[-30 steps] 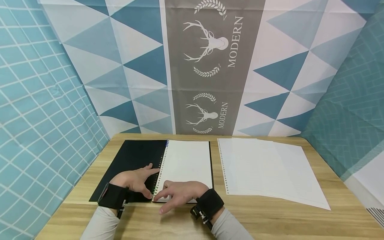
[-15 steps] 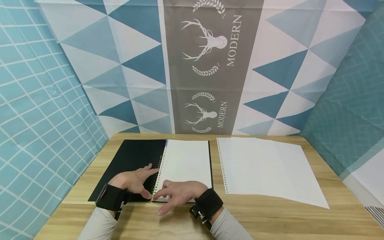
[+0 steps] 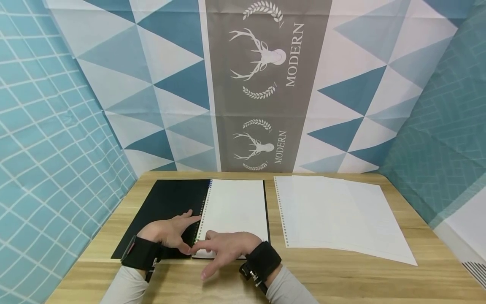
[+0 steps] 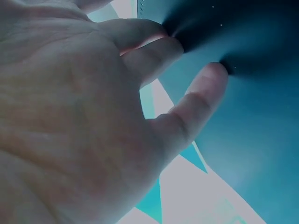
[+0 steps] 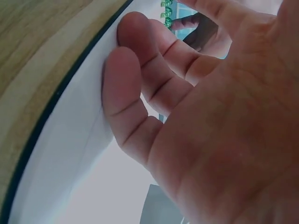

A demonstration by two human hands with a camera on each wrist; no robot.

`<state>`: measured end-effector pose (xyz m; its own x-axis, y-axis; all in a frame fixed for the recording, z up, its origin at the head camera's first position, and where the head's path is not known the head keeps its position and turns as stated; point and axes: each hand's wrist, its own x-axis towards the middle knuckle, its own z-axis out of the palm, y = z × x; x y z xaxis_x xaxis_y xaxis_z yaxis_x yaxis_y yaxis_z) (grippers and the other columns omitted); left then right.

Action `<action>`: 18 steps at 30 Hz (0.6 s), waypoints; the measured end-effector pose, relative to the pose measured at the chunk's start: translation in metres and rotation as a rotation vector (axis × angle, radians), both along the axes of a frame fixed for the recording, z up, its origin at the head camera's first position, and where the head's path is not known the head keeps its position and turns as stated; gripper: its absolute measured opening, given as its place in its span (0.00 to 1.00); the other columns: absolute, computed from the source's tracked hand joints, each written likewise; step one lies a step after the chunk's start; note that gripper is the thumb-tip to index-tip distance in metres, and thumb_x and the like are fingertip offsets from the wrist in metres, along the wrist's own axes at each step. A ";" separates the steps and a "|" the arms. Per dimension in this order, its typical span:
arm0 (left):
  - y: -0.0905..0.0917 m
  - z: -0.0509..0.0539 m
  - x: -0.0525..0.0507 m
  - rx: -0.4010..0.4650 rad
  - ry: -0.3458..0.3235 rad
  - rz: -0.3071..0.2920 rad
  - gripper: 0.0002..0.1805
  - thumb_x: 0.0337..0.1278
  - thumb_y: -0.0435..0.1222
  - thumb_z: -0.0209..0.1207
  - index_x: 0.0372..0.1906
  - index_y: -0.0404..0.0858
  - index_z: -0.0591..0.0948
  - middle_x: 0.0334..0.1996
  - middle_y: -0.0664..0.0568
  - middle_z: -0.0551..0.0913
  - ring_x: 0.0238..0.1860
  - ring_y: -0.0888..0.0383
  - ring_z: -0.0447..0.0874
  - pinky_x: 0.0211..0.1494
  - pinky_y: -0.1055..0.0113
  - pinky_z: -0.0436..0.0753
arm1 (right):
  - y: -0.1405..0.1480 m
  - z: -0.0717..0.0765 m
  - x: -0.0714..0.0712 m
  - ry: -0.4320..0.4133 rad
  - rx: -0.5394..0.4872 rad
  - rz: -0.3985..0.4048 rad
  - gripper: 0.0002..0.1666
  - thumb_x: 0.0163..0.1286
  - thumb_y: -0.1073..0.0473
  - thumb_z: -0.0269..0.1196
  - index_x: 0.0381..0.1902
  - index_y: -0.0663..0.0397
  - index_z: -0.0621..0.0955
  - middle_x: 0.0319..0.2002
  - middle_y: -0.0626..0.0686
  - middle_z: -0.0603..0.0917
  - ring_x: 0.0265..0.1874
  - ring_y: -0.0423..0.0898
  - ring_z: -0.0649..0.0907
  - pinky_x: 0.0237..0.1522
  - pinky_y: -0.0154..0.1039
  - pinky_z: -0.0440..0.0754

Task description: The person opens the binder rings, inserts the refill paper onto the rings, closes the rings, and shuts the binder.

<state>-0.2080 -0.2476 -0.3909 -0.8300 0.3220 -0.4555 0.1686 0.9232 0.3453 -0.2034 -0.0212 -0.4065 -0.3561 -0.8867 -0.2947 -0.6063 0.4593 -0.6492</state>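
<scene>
A ring-bound loose-leaf notebook (image 3: 178,196) lies spread flat on the table, black cover at left and white pages (image 3: 237,204) at right. Along its middle runs the ring binding (image 3: 210,184), blue at the far end. Green rings (image 5: 167,14) show in the right wrist view. My left hand (image 3: 163,233) rests on the black cover, fingers spread, its fingertips against the surface beside the binding. My right hand (image 3: 233,245) lies over the lower part of the pages, several fingers bent loosely against the paper. Its index fingertip meets the binding's near end, close to my left thumb.
Several overlapping loose white sheets (image 3: 338,215), punched with holes along the left edge, lie right of the notebook. The wooden table (image 3: 364,278) ends at a patterned cloth backdrop (image 3: 262,105). Tiled-pattern cloth (image 3: 57,126) hangs at the left.
My right index fingertip has shifted slightly toward the binding's near end and my left thumb, while the right thumb has spread nearer me. The notebook, sheets and left hand look unmoved.
</scene>
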 end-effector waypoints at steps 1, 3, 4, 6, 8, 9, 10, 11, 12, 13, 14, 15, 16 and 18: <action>-0.001 0.000 0.000 0.005 0.000 -0.003 0.56 0.45 0.47 0.77 0.80 0.47 0.61 0.82 0.37 0.47 0.81 0.30 0.46 0.70 0.27 0.62 | -0.001 0.000 0.000 0.018 0.002 -0.002 0.36 0.66 0.41 0.68 0.71 0.30 0.70 0.45 0.45 0.71 0.38 0.34 0.74 0.39 0.30 0.75; -0.003 -0.001 0.000 0.014 0.000 -0.009 0.54 0.48 0.48 0.76 0.80 0.47 0.61 0.82 0.36 0.48 0.81 0.30 0.46 0.71 0.27 0.60 | -0.001 0.000 0.000 0.047 0.006 -0.018 0.37 0.66 0.41 0.68 0.70 0.36 0.70 0.45 0.44 0.72 0.39 0.33 0.75 0.41 0.29 0.75; -0.004 -0.002 0.000 0.022 -0.001 -0.008 0.52 0.49 0.48 0.75 0.80 0.47 0.61 0.82 0.36 0.48 0.81 0.30 0.45 0.72 0.27 0.60 | -0.002 -0.001 0.000 0.058 0.010 -0.028 0.38 0.66 0.40 0.68 0.70 0.39 0.70 0.46 0.44 0.73 0.40 0.33 0.75 0.42 0.29 0.75; -0.006 -0.004 0.000 0.039 0.003 -0.003 0.48 0.54 0.48 0.72 0.79 0.47 0.63 0.82 0.35 0.49 0.81 0.30 0.46 0.72 0.27 0.58 | -0.003 -0.004 -0.001 0.092 0.018 -0.045 0.39 0.66 0.39 0.68 0.70 0.44 0.69 0.45 0.43 0.74 0.40 0.33 0.75 0.43 0.28 0.74; -0.007 -0.006 0.000 0.059 0.030 -0.001 0.42 0.59 0.47 0.69 0.77 0.46 0.66 0.81 0.34 0.52 0.80 0.30 0.49 0.73 0.27 0.59 | -0.004 -0.006 -0.002 0.118 0.023 -0.057 0.39 0.66 0.38 0.67 0.68 0.46 0.70 0.44 0.43 0.75 0.39 0.33 0.75 0.42 0.27 0.74; -0.007 -0.008 0.000 0.068 0.051 -0.001 0.40 0.61 0.47 0.68 0.76 0.45 0.68 0.80 0.33 0.54 0.80 0.30 0.51 0.72 0.28 0.59 | -0.004 -0.006 -0.002 0.127 0.024 -0.058 0.38 0.66 0.37 0.67 0.68 0.46 0.70 0.43 0.42 0.75 0.39 0.34 0.75 0.41 0.27 0.74; -0.007 -0.009 -0.001 0.076 0.077 -0.008 0.37 0.62 0.45 0.67 0.74 0.45 0.70 0.79 0.32 0.56 0.79 0.30 0.53 0.72 0.28 0.61 | -0.005 -0.007 -0.002 0.132 0.024 -0.057 0.37 0.66 0.37 0.66 0.66 0.45 0.71 0.42 0.42 0.74 0.38 0.34 0.75 0.39 0.27 0.74; -0.007 -0.010 -0.001 0.080 0.101 -0.012 0.35 0.63 0.44 0.67 0.73 0.45 0.71 0.78 0.31 0.58 0.78 0.30 0.55 0.71 0.28 0.63 | -0.005 -0.008 -0.003 0.140 0.023 -0.055 0.35 0.66 0.36 0.66 0.64 0.45 0.72 0.41 0.42 0.74 0.37 0.34 0.75 0.38 0.27 0.74; -0.006 -0.010 -0.002 0.083 0.125 -0.016 0.33 0.63 0.43 0.67 0.72 0.44 0.73 0.77 0.31 0.60 0.77 0.30 0.57 0.70 0.29 0.64 | -0.006 -0.008 -0.003 0.140 0.019 -0.053 0.32 0.67 0.37 0.66 0.61 0.46 0.73 0.40 0.43 0.73 0.36 0.35 0.75 0.37 0.27 0.73; -0.006 -0.011 -0.003 0.083 0.149 -0.020 0.32 0.62 0.43 0.67 0.70 0.45 0.74 0.76 0.31 0.61 0.76 0.30 0.59 0.70 0.29 0.66 | -0.006 -0.008 -0.004 0.142 0.016 -0.053 0.30 0.67 0.37 0.65 0.58 0.46 0.73 0.40 0.43 0.72 0.35 0.35 0.74 0.36 0.27 0.73; -0.005 -0.012 -0.003 0.079 0.167 -0.022 0.31 0.62 0.42 0.68 0.69 0.45 0.75 0.75 0.31 0.62 0.75 0.31 0.61 0.69 0.29 0.68 | -0.007 -0.008 -0.004 0.145 0.014 -0.052 0.27 0.68 0.37 0.65 0.54 0.47 0.74 0.39 0.43 0.72 0.34 0.35 0.74 0.36 0.27 0.72; -0.005 -0.012 -0.004 0.076 0.180 -0.022 0.30 0.61 0.42 0.68 0.68 0.45 0.75 0.75 0.32 0.63 0.74 0.32 0.63 0.68 0.30 0.69 | -0.007 -0.008 -0.004 0.146 0.012 -0.051 0.26 0.68 0.38 0.65 0.51 0.47 0.74 0.39 0.44 0.71 0.34 0.36 0.74 0.35 0.28 0.72; -0.004 -0.011 -0.004 0.072 0.188 -0.022 0.30 0.61 0.42 0.68 0.68 0.46 0.76 0.74 0.32 0.64 0.74 0.32 0.64 0.67 0.30 0.70 | -0.008 -0.008 -0.004 0.148 0.009 -0.049 0.24 0.68 0.38 0.65 0.49 0.48 0.73 0.39 0.44 0.71 0.33 0.36 0.73 0.35 0.28 0.71; -0.004 -0.011 -0.004 0.066 0.194 -0.018 0.30 0.61 0.41 0.69 0.67 0.46 0.76 0.74 0.33 0.65 0.74 0.33 0.65 0.67 0.31 0.71 | -0.009 -0.007 -0.005 0.156 0.009 -0.047 0.23 0.69 0.38 0.64 0.46 0.48 0.73 0.38 0.45 0.70 0.33 0.36 0.73 0.34 0.28 0.71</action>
